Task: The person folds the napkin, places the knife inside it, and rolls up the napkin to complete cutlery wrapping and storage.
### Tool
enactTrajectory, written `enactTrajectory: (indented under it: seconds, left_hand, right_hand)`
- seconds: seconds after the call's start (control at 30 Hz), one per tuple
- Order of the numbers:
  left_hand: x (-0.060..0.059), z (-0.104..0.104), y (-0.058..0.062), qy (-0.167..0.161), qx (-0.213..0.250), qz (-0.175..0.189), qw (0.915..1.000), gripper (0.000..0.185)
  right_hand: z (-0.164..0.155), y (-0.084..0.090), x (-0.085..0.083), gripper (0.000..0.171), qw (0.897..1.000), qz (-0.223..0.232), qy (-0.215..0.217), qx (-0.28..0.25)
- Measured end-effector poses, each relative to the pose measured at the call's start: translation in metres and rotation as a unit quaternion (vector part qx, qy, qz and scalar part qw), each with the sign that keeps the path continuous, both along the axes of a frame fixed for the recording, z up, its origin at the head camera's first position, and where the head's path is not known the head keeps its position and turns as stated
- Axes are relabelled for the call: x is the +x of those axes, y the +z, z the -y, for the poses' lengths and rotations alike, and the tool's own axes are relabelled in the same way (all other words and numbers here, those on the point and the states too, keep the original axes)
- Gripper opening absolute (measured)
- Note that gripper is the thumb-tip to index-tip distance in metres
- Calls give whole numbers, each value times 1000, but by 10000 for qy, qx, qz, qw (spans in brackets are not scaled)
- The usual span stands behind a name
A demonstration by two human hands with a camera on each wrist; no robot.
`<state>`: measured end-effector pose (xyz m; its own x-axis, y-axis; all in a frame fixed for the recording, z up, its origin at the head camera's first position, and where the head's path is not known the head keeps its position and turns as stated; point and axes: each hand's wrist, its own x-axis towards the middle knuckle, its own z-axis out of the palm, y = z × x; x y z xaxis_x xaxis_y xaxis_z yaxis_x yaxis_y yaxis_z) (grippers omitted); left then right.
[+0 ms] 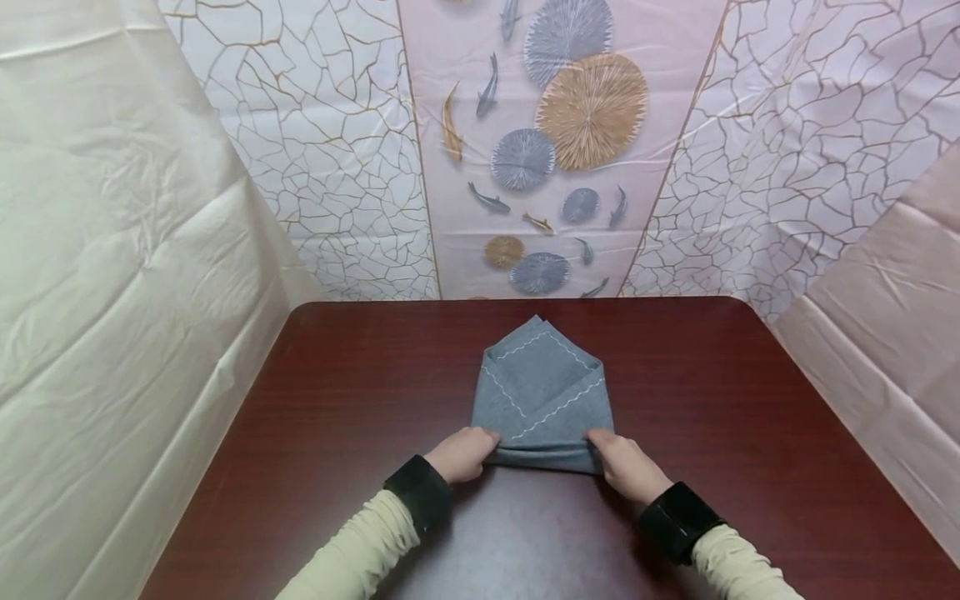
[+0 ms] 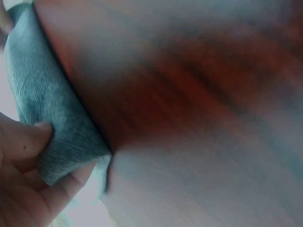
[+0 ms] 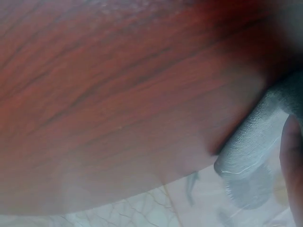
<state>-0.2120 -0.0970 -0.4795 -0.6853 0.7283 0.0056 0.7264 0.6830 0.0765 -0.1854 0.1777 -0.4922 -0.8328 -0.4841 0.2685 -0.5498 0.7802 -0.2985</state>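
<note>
Folding step now. Grey cloth point(image 1: 542, 392) lies mid counter point(image 1: 750, 400), already folded to point at far end. My left hand point(image 1: 463, 454) pinches near left corner, thumb on top. My right hand point(image 1: 624, 463) pinches near right corner. Next, I think: lift near edge evenly, both sides together, fold toward point.

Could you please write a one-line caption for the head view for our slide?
Left hand and right hand pinch the near corners of a folded grey cloth on a dark wooden table.
</note>
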Motion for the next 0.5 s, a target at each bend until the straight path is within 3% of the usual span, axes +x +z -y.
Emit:
enactTrajectory:
  seconds: [0.23,0.37,0.5]
  left_hand:
    - [-24,9,-2,90,840,1036,9910,20]
    - [-33,15,-6,86,1317,1142,9847,25]
    - [-38,15,-10,224,1463,1169,9820,29]
  right_hand:
    - [-4,-2,-9,18,9992,-117,-223,-309]
    - [-1,-2,-9,18,9978,-420,-394,-327]
    - [5,-5,-8,16,9956,-681,-615,-197]
